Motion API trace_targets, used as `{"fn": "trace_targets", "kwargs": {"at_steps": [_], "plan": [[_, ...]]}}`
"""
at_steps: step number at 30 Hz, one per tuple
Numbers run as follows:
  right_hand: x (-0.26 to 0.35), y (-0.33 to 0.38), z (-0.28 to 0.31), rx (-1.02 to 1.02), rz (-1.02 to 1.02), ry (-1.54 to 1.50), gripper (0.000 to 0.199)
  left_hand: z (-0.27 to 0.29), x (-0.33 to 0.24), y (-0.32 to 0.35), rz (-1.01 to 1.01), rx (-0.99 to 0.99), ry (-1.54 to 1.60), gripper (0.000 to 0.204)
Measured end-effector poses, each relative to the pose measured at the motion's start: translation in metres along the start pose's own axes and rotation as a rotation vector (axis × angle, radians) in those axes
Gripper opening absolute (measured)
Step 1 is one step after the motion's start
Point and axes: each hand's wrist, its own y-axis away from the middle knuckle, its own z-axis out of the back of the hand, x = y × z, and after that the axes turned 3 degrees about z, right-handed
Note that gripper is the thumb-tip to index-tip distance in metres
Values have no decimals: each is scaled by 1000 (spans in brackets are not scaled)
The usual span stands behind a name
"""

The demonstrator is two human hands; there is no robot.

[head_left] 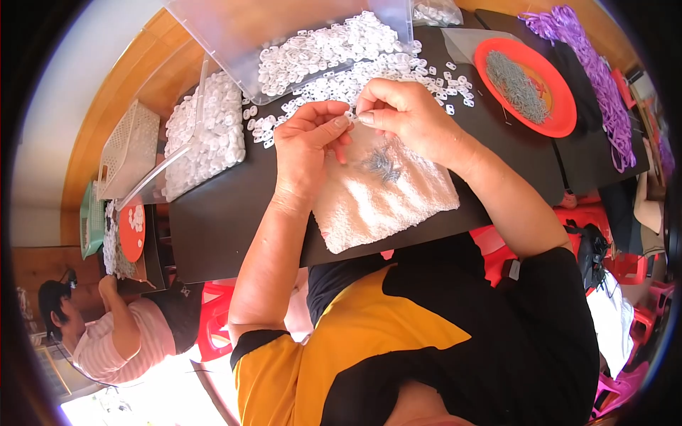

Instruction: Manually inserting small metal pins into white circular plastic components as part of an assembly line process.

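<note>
My left hand (305, 145) pinches a small white plastic piece (350, 116) between thumb and fingertips, above a cream towel (398, 216). Close beside it, my right hand (412, 117) has thumb and forefinger pressed together at the piece. Whatever those right fingertips grip is too small to make out. On the towel below lies a little heap of thin grey metal pieces (384, 165). Just beyond both hands, many loose white plastic pieces with holes (341, 84) spread over the dark table (220, 238).
Behind the loose pieces a clear plastic bin (245, 67) lies tipped with more inside. A filled clear bag (206, 135) sits at left. To the right are a red plate (565, 99) of grey metal pieces and purple ribbons (604, 99). Another person (128, 334) works at far left.
</note>
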Motion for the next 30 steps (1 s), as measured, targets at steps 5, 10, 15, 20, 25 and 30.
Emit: {"fn": "trace_targets", "kwargs": {"at_steps": [5, 10, 15, 20, 25, 30], "plan": [[-3, 1, -15, -80, 56, -12, 5, -2, 1, 4, 2, 28, -26, 14], [1, 1, -15, -138, 50, -115, 6, -3, 2, 4, 23, 13, 19, 12], [-1, 0, -18, -193, 67, 30, 6, 0, 1, 3, 47, 14, 126, 11], [-2, 0, -20, -170, 51, 68, 7, 0, 2, 3, 47, 14, 145, 11], [-1, -1, -21, -235, 91, 48, 7, -5, 1, 7, 45, 17, 125, 10], [10, 1, -23, -255, -58, -176, 6, -3, 3, 7, 23, -3, 125, 8]]}}
